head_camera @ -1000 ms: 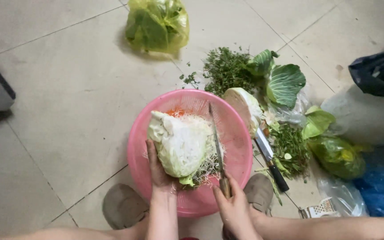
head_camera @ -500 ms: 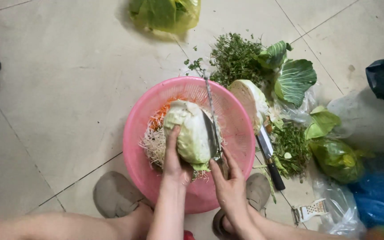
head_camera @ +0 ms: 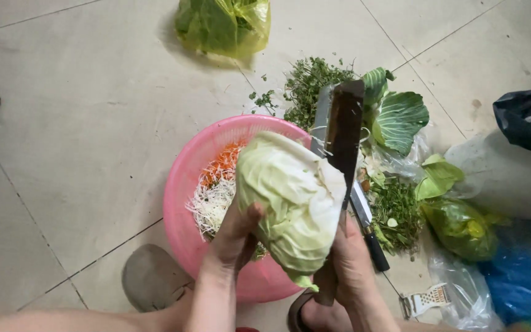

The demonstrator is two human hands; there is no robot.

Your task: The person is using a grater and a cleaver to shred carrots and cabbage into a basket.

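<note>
My left hand [head_camera: 232, 237] grips a cut head of pale green cabbage [head_camera: 287, 200] from below and holds it up over a pink basket [head_camera: 182, 190]. My right hand [head_camera: 351, 261] is closed on the handle of a large cleaver [head_camera: 344, 132], whose blade stands upright against the cabbage's cut white face. Shredded white cabbage and orange carrot [head_camera: 216, 184] lie in the basket under the cabbage.
On the tiled floor right of the basket lie a second knife [head_camera: 369, 230], loose cabbage leaves [head_camera: 401, 117], green herbs [head_camera: 308, 83] and a peeler [head_camera: 424, 301]. A yellow-green bag of greens [head_camera: 225, 24] sits at the top. Plastic bags crowd the right edge. My sandalled foot [head_camera: 152, 276] rests below the basket.
The cabbage has been lifted up and toward the camera, out of the basket. The cleaver has risen with it and now stands against the cut face.
</note>
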